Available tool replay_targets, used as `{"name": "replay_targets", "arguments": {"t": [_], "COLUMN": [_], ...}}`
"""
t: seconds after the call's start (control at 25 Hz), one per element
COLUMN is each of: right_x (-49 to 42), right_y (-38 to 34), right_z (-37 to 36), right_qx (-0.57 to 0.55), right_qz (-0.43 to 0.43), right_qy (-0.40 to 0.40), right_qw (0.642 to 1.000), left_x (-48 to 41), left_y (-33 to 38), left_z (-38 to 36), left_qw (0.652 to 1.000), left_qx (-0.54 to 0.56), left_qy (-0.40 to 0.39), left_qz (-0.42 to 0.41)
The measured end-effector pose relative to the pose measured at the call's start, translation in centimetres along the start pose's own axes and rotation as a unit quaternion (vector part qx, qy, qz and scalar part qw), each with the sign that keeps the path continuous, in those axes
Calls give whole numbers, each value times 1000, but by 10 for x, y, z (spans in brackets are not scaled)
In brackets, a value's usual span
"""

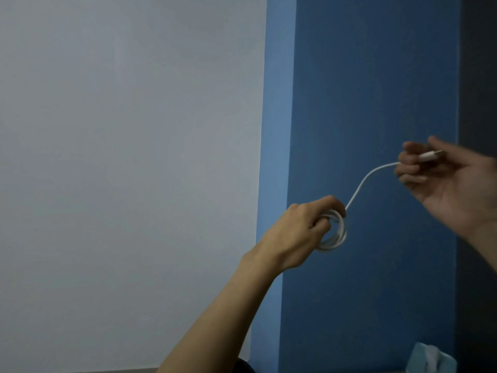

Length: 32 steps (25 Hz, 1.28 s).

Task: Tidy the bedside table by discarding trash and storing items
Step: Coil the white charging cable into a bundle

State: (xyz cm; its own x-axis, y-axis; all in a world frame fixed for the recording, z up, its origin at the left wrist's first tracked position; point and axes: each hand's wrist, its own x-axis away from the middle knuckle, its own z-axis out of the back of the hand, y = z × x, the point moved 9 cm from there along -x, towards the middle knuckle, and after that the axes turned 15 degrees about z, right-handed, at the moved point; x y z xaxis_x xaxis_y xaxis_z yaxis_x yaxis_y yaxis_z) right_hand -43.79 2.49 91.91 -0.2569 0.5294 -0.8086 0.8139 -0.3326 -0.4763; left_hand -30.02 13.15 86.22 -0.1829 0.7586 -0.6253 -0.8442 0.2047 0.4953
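Both hands raised in open air before walls; nothing solid between them and wall surfaces. White cable [360,187] spans gap between left hand [301,232] and right hand [446,179], barring straight passage there. Space left of left forearm open, backed by pale wall [121,157]. Below hands, blue wall [376,76] side free down to tissue box [430,359] at bottom edge.

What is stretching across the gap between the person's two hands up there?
In the head view, a loose run of white cable spans it, from the coil in the left hand to the plug end pinched by the right hand.
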Motion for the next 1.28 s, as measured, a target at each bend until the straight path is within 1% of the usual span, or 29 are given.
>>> {"name": "replay_targets", "arguments": {"t": [0.16,0.36,0.4,0.44,0.52,0.64,0.76,0.88,1.0,1.12,1.2,1.28], "right_x": [2,0,0,1,3,12,24,33,38,46,46,43], "right_y": [1,1,2,4,8,20,25,29,35,48,53,55], "right_z": [-3,1,2,4,7,5,-6,-21,-28,-38,-44,-46], "right_qx": [5,-8,-5,-2,11,39,70,87,131,203,226,230], "right_qz": [-11,-34,-41,-50,-81,-163,-223,-247,-235,-209,-162,-103], "right_qy": [-11,-19,-18,-15,-18,-52,-95,-133,-160,-222,-233,-219], "right_qw": [1000,999,999,999,997,984,968,956,950,931,932,943], "left_x": [1,-4,-5,-7,-12,-22,-30,-33,-34,-34,-35,-36], "left_y": [2,-13,-14,-16,-20,-33,-43,-50,-53,-45,-38,-31], "left_z": [-1,-12,-14,-14,-10,1,2,1,-1,-4,-5,-4], "left_qw": [1000,994,994,994,997,995,993,986,975,960,949,944], "left_qx": [0,41,45,50,58,63,48,96,167,241,283,303], "left_qy": [-13,-93,-99,-91,-43,42,72,92,95,85,78,82], "left_qz": [-18,27,30,30,32,64,84,97,111,117,112,103]}}
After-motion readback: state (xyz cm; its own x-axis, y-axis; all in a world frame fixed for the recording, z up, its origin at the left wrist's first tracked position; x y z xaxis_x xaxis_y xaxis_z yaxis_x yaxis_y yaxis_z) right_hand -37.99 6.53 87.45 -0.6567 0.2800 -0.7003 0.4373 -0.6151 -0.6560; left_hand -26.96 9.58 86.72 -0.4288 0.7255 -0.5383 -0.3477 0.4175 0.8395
